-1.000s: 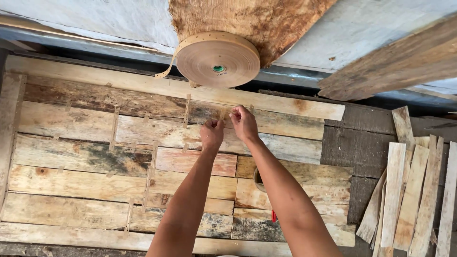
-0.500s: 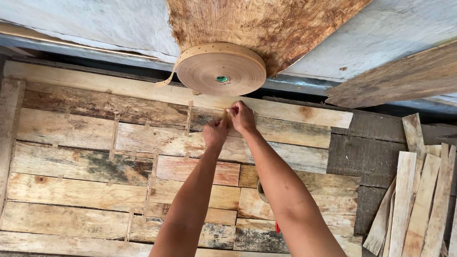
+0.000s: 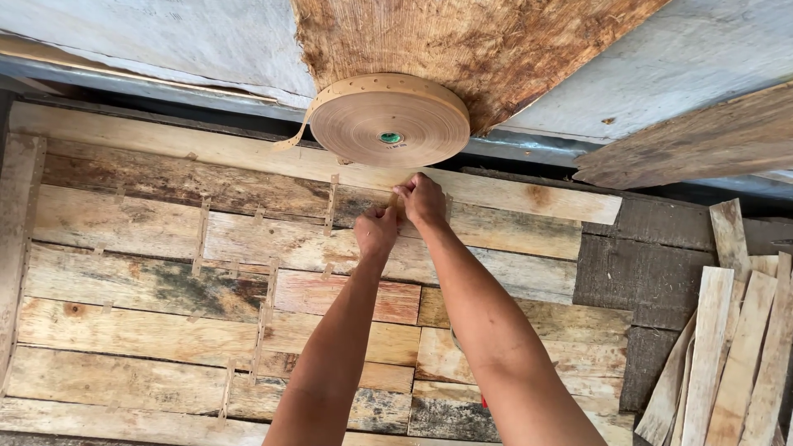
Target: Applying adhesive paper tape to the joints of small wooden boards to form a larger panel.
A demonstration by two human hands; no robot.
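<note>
Two bare forearms rise from the bottom centre. The left hand (image 3: 376,232) and right hand (image 3: 423,198) pinch a thin tan strip of perforated paper tape (image 3: 397,198) against weathered wooden veneer sheets (image 3: 165,281). Beyond, at upper centre, sits one large round tan tape roll (image 3: 388,124).

Single head-worn view, close, looking down over outstretched forearms onto patched wooden sheet (image 3: 165,281)

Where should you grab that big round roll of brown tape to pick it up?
Probably by its outer rim, one hand on each side. The tape roll lies flat on the wood sheets, wide and thin like a wheel, with only a small hole in the middle. The left hand and right hand are just below it, so come from there.
</note>
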